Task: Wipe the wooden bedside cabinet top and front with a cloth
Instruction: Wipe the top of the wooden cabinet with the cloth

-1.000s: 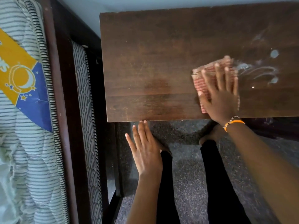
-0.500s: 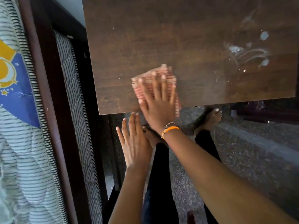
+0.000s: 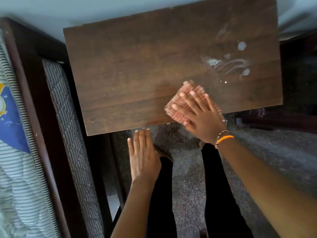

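Covering folded pink checked cloth [image 3: 181, 107], fingers [image 3: 188, 109].

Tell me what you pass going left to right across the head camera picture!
Mattress → bed frame → left hand → cloth → right hand → white smears on the cabinet top.

One cabinet [image 3: 137, 74], one cloth [image 3: 181, 107], two hands, one bed [image 3: 56, 117].

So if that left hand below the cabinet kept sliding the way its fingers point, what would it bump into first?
Probably the front edge of the dark wooden bedside cabinet top: the open left hand points straight at it, fingertips just short. Depth is unclear, so it might pass beneath.
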Tool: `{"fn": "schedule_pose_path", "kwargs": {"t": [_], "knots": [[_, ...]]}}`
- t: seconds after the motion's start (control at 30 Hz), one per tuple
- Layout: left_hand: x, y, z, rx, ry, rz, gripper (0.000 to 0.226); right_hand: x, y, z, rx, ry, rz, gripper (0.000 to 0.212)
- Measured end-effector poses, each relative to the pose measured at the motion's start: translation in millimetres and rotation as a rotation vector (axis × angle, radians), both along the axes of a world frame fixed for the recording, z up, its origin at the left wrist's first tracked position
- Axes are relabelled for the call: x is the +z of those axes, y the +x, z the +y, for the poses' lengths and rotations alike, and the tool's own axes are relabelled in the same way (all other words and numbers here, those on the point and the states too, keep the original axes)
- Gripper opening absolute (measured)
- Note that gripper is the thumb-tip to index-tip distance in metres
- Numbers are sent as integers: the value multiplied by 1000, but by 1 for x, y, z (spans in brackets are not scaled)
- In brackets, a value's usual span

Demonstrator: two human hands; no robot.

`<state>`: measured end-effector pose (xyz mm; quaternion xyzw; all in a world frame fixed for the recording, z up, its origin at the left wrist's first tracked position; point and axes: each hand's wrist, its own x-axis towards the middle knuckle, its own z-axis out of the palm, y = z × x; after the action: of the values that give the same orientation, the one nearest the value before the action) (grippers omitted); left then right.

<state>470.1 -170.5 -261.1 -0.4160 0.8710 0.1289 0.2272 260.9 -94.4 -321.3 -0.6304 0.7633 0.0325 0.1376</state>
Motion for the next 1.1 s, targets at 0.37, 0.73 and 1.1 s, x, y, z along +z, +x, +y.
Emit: {"fn": "schedule_pose_path", "kwargs": {"t": [0.37,0.73,1.1], "knots": [[-4,-120,57,-234,61,15,79,2,-128,75,-699,4,54,64],[3,-135,52,-255,12,-74,72,17,-165,75,-1485,-693,-352,60],[-6,-135,49,-154,-14,2,80,15,-45,-62,-218,-133,-86,70]]}}
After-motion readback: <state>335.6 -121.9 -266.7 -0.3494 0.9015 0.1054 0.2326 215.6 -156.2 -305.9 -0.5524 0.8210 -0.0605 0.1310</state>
